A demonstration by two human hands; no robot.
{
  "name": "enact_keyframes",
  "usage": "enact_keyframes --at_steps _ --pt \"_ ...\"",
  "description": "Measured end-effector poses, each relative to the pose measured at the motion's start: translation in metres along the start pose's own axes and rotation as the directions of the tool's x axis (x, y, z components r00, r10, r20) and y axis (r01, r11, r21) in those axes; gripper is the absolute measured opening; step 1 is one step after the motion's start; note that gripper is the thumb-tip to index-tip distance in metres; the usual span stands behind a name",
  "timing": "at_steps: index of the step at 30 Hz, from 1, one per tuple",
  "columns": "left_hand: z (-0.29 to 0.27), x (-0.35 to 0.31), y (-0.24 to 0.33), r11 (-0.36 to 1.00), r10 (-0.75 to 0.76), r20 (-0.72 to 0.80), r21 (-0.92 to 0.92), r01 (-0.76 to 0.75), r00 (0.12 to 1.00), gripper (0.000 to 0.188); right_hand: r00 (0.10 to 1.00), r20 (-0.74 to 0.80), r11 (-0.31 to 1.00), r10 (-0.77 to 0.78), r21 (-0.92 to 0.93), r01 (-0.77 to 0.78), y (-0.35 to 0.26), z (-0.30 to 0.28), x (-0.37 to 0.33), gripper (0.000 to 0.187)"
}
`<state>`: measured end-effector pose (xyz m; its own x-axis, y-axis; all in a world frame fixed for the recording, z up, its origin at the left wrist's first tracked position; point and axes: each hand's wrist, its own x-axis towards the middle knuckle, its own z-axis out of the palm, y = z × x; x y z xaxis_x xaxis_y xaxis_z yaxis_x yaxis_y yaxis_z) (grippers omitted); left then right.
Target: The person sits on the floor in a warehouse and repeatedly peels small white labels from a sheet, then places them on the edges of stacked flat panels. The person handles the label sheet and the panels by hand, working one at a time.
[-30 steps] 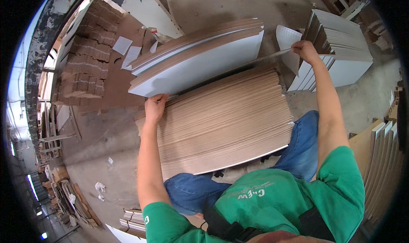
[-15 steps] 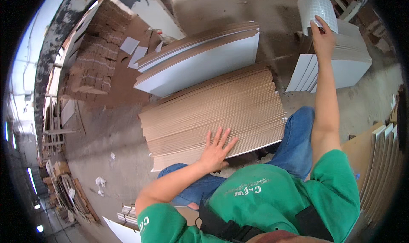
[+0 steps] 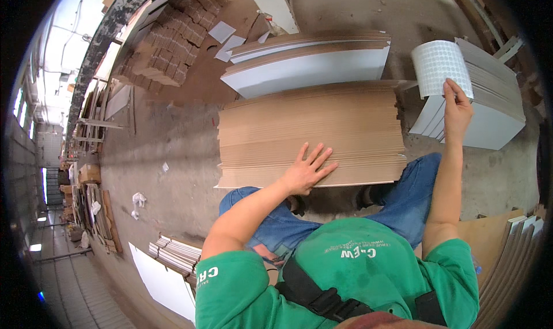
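Observation:
A stack of brown corrugated cardboard sheets (image 3: 311,121) stands on edge in front of my knees, their edges facing up. My left hand (image 3: 308,170) lies on its near edge with fingers spread, holding nothing. Off to the right, my right hand (image 3: 457,113) pinches the lower edge of a curved white sheet (image 3: 440,67) covered in rows of small round marks, apparently stickers. This sheet hangs in front of a stack of white-faced boards (image 3: 492,118) and partly hides it.
Beyond the cardboard lean more white-faced boards (image 3: 311,70). Bundled brown cardboard (image 3: 164,52) is piled at the far left. White panels (image 3: 164,280) lie at the near left, and more boards (image 3: 512,260) lean at the near right. Crumpled white scraps (image 3: 138,202) litter the concrete floor.
My right hand has drawn the white sheet nearer to me, and its marked face shows more fully. My left hand remains on the cardboard. The whole view has shifted.

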<state>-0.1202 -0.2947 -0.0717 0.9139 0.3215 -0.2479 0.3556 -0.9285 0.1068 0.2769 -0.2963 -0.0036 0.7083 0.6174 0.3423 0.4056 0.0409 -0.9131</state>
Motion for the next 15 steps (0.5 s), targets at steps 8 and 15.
enact_keyframes --at_steps 8,15 --pt "-0.011 0.015 -0.015 1.0 -0.018 0.028 0.022 0.017 0.999 0.108 0.998 0.032 0.949 0.059 0.308 -0.066 -0.032 -0.034 -0.031 0.023" --pt "-0.018 0.024 -0.03 0.975 -0.2 -0.069 0.082 0.205 0.977 0.097 0.966 0.057 0.772 0.254 0.59 -0.238 -0.035 -0.08 -0.036 0.027"
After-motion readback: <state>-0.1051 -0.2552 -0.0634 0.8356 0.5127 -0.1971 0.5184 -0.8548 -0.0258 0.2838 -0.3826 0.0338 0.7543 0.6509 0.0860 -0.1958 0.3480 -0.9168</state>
